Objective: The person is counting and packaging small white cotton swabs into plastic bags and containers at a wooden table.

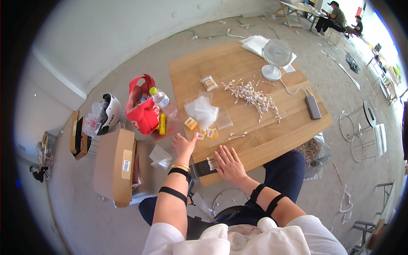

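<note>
My right hand lies flat near the table's front edge, fingers stretched out. Its fingertips and side touch a small row of cotton swabs lying on a dark strip; the hand partly covers them. Off the table's left edge, my left hand has its thumb and fingers apart and seems to hold nothing. Closest to it are small yellow-and-white cards and a yellow packet. Clear plastic bags lie just beyond. A few loose swabs rest ahead of my right hand.
A large swab pile, a filled packet, a white fan and a grey power bank occupy the wooden table. Left stand a red bag, a water bottle and a cardboard box.
</note>
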Action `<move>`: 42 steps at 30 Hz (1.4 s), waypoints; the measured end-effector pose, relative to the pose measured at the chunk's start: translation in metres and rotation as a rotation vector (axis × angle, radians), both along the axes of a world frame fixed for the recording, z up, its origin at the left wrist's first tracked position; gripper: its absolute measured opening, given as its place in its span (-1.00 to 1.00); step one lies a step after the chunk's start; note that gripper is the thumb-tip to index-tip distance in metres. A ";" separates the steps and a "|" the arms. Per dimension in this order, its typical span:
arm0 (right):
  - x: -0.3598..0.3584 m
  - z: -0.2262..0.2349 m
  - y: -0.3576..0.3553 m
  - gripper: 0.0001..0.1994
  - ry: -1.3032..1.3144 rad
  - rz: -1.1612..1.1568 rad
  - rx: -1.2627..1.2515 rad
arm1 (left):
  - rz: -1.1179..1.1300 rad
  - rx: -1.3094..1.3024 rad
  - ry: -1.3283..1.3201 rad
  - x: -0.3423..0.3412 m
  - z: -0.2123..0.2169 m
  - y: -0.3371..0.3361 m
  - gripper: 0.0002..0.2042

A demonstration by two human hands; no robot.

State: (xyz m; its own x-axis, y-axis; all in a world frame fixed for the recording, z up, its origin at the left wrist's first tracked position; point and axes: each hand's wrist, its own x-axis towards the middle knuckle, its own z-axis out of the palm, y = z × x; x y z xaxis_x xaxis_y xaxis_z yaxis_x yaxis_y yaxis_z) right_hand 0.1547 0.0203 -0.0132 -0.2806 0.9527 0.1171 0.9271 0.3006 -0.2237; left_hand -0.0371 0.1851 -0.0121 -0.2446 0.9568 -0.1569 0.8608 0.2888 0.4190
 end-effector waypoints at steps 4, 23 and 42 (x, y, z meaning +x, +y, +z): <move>0.007 0.003 -0.001 -0.24 0.033 -0.011 -0.028 | 0.087 -0.070 -0.069 0.007 -0.021 0.002 0.03; 0.004 0.000 0.000 -0.24 0.086 -0.003 0.036 | 0.396 -0.504 -1.234 0.024 0.037 -0.138 -0.79; 0.007 0.002 -0.004 -0.25 0.109 0.007 0.071 | -0.835 0.210 0.141 0.019 0.005 -0.173 -0.18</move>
